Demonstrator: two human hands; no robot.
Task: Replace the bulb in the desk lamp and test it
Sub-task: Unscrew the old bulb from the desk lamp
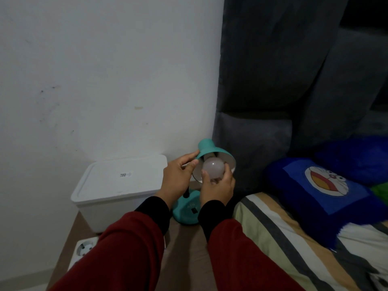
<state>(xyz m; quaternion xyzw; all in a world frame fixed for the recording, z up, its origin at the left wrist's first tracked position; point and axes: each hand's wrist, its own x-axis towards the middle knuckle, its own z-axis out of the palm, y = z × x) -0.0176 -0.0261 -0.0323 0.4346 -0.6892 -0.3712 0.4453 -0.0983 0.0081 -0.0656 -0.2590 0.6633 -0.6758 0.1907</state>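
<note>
A teal desk lamp stands on a brown bedside surface, its round base point(185, 213) carrying a black switch. The teal shade point(210, 149) is tilted toward me, white inside. A white, unlit bulb point(213, 169) sits at the mouth of the shade. My left hand point(178, 177) grips the shade's left rim between thumb and fingers. My right hand point(218, 189) wraps the bulb from below and the right. The socket and the bulb's screw cap are hidden inside the shade.
A white lidded plastic box point(117, 190) stands left of the lamp against the wall. A white power socket strip point(83, 249) lies at the table's near left. A striped bed point(294, 244) with a blue cartoon pillow point(323, 190) lies right, below a dark padded headboard point(273, 80).
</note>
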